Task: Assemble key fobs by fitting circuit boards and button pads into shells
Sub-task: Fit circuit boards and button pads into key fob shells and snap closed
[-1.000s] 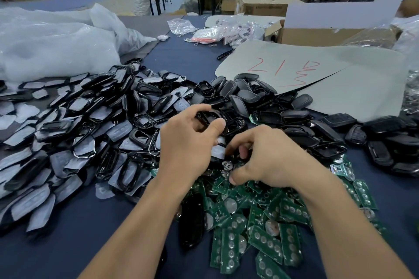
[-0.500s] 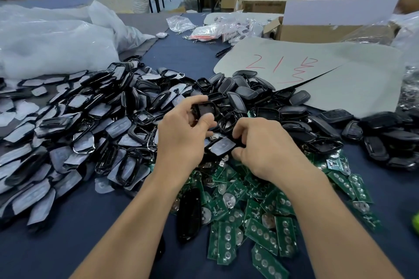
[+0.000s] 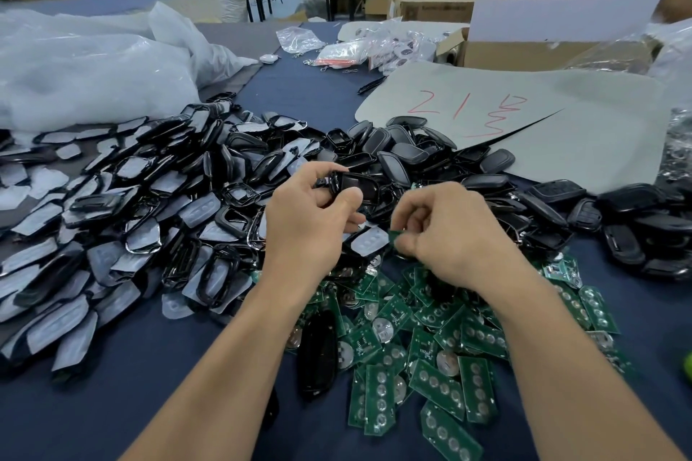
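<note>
My left hand [image 3: 307, 217] grips a black key fob shell [image 3: 355, 185], held above the pile. To its right, my right hand [image 3: 449, 236] pinches the edge of a small green circuit board [image 3: 394, 237] between thumb and fingers. Under both hands lies a heap of green circuit boards [image 3: 442, 359]. A wide pile of black shell frames and grey button pads [image 3: 123, 217] spreads to the left. More closed black shells [image 3: 430, 157] are stacked behind my hands.
A grey sheet with red writing [image 3: 524, 123] lies at the back right, next to open cardboard boxes [image 3: 524, 49]. White plastic bags [image 3: 82, 71] fill the back left. Small clear packets [image 3: 348, 52] lie at the far middle. One black shell [image 3: 318, 348] rests near the boards.
My left hand has lifted the black shell up from the pile. My right hand has let go of the grey pad it touched and now pinches a green board.
</note>
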